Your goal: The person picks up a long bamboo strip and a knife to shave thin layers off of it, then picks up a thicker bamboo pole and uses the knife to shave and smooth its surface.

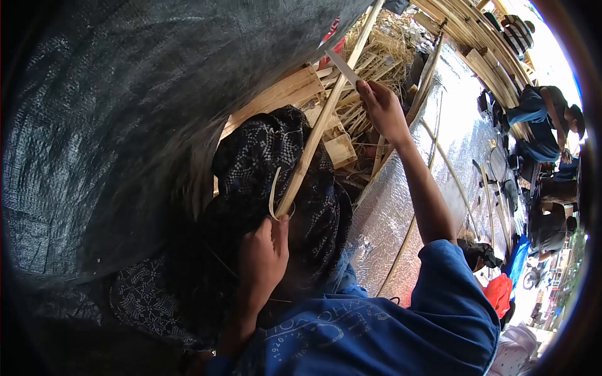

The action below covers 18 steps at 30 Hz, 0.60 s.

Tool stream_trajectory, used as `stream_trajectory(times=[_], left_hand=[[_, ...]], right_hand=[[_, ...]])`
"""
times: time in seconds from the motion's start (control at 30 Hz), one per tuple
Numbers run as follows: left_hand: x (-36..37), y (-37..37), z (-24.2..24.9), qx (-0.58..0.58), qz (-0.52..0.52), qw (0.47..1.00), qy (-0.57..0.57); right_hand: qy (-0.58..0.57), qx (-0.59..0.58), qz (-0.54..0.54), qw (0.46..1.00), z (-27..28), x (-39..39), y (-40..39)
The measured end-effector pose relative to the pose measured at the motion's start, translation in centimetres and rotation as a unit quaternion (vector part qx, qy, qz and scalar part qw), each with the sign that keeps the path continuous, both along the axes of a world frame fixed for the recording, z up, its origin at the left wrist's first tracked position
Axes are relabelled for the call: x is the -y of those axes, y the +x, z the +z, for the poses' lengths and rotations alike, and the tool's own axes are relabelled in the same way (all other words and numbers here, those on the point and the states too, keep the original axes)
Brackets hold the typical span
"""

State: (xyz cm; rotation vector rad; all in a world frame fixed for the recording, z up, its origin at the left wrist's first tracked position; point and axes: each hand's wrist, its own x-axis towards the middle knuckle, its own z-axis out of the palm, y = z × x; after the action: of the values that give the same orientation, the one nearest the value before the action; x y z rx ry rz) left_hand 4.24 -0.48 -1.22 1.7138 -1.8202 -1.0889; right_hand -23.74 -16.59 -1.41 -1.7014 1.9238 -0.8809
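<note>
My left hand [266, 250] is closed around the near end of a long pale bamboo strip [323, 122], which slants away toward the top of the view. A thin curled shaving [274, 191] stands up beside the strip, just past my fingertips. My right hand [380, 109] grips a knife, its handle hidden in my fingers. The knife's bare blade [342, 67] lies across the strip in this view, pointing up and left. Beneath the strip, a dark patterned cloth [269, 147] is draped over my lap.
A dark tarpaulin [113, 125] hangs close on the left. Wooden boards [282, 94] and a heap of split sticks and shavings [376, 69] lie ahead. Silvery foil sheeting [382, 225] with long strips on it spreads to the right. Several people [545, 122] are farther right.
</note>
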Motion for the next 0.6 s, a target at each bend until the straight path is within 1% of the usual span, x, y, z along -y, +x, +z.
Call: stream_trajectory(times=[0.03,0.1,0.13,0.2,0.23,0.27,0.33,0.37,0.4,0.43,0.47,0.53,0.6], left_hand=[[-0.1,0.0,0.0,0.001,0.001,1.000,-0.002],[-1.0,0.2,-0.2,-0.030,0.015,0.997,-0.071],[-1.7,0.6,-0.3,-0.029,0.014,0.997,-0.072],[-2.5,1.6,0.5,0.017,-0.003,0.999,-0.041],[-2.5,1.9,1.1,0.013,-0.004,1.000,0.022],[-2.2,2.0,1.6,0.015,-0.006,1.000,0.022],[-1.4,1.9,2.0,0.058,-0.009,0.998,0.000],[-0.8,1.7,1.9,0.057,-0.009,0.998,-0.002],[-0.2,1.6,1.8,0.063,-0.005,0.995,-0.074],[0.4,1.4,1.7,0.068,-0.001,0.987,-0.145],[0.9,1.3,1.8,0.067,-0.003,0.987,-0.149],[1.7,0.9,2.0,0.128,-0.017,0.980,-0.150],[1.7,0.6,1.7,0.126,-0.017,0.981,-0.145]], right_hand=[[-0.002,0.001,0.001,1.000,0.1,0.1,0.0],[-0.021,-0.014,-0.001,1.000,0.3,0.1,0.2],[-0.022,-0.012,-0.002,1.000,0.1,0.2,0.1],[-0.061,-0.022,0.012,0.998,-0.5,0.3,-0.2],[-0.061,-0.020,0.008,0.998,-0.7,0.4,-0.3],[-0.059,-0.025,-0.004,0.998,-0.8,0.5,-0.2],[-0.058,-0.030,-0.014,0.998,-0.9,0.7,0.2],[-0.033,-0.006,-0.009,0.999,-0.7,0.5,0.5],[-0.008,0.017,-0.005,1.000,-0.5,0.3,0.9],[-0.021,0.025,0.011,0.999,-1.0,0.1,1.1],[-0.052,0.013,0.018,0.998,-1.4,-0.2,1.3],[-0.040,0.038,0.034,0.998,-2.2,-1.1,1.7],[-0.041,0.018,0.037,0.998,-2.1,-1.8,1.7]])
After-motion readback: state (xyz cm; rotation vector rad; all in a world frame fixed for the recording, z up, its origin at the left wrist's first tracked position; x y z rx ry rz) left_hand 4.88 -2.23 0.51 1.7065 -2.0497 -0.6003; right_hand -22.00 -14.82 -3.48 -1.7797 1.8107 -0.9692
